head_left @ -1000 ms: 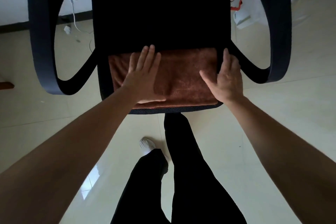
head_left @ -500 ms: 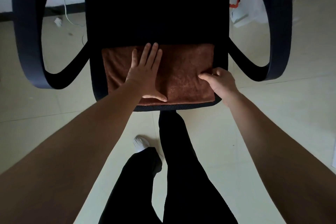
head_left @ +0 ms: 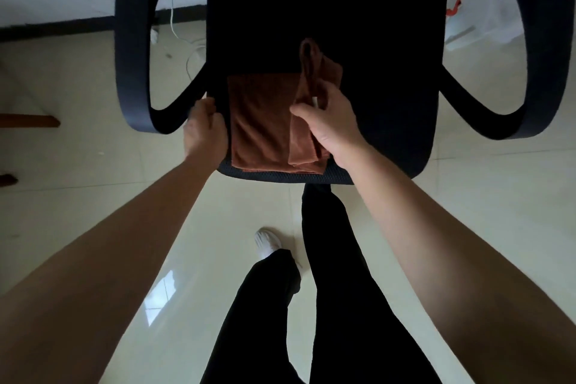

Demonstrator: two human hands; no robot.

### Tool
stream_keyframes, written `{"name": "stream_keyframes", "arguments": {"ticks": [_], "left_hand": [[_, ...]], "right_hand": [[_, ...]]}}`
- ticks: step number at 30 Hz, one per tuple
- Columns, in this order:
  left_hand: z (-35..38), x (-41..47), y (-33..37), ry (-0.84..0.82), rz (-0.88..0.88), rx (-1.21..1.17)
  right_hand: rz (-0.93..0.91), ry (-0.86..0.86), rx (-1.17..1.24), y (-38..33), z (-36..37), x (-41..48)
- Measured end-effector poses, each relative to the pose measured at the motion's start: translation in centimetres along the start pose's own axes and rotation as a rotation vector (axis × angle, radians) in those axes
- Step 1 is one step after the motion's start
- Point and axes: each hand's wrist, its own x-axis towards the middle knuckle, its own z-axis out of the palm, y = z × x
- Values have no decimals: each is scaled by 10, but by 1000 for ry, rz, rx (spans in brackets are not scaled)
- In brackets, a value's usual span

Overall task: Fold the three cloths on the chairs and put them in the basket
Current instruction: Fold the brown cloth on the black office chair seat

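While the brown cloth (head_left: 261, 121) lies on the chair seat (head_left: 389, 87), long axis front-to-back, right hand (head_left: 335, 128) pinches its raised right flap; left hand (head_left: 204, 128) curls beside the left edge, grip unclear.

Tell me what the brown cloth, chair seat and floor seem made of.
Brown cloth: soft plush, likely microfibre; matte fuzzy nap, limp folds.
Chair seat: probably black mesh fabric; woven texture at front edge.
Floor: likely glazed tile; glossy reflections, grout lines.

A rust-brown plush cloth (head_left: 261, 121) lies on the front left of the black padded chair seat (head_left: 389, 103), folded into a long rectangle. Its right part is raised and rumpled, draped leftward over the flat part.
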Motion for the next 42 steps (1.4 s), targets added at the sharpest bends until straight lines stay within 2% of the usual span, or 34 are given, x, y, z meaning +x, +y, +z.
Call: {"name": "stream_keyframes", "arguments": {"ticks": [2,3,6,7,9,12,14,16,18,21,25,30,36,42], "left_hand": [[-11,3,-4,-27,-255,-311],[-14,3,-5,-61,-313,-371],[-14,5,-3,-140,-375,-401],[-13,7,-2,-152,-384,-392],[-12,12,-4,-161,-366,-302],[-10,8,1,-139,-274,-94],[-2,3,5,-141,-180,49],[6,1,8,-170,-173,93],[13,2,6,-170,-197,106],[17,9,6,-145,-245,23],[9,19,-2,-222,-401,-338],[-2,16,-5,-395,-433,-620],[-35,-10,40,-489,-322,-679],[-105,-59,104,-535,-72,-677]], "right_hand": [[-60,-75,-200,-6,27,-2],[-70,-161,-258,-9,38,-6],[35,-468,-269,-6,57,-12],[40,-504,-283,-3,57,-12],[9,-422,-266,6,50,-9],[38,-144,-146,22,26,1],[-25,62,-214,33,8,7],[-30,163,-281,41,-5,12],[53,122,-216,45,-9,17],[115,-27,-108,45,-3,22],[166,-65,34,42,9,28],[317,-162,279,32,0,25],[214,-215,316,-8,-24,-4],[-3,-249,321,-76,-54,-88]]}}
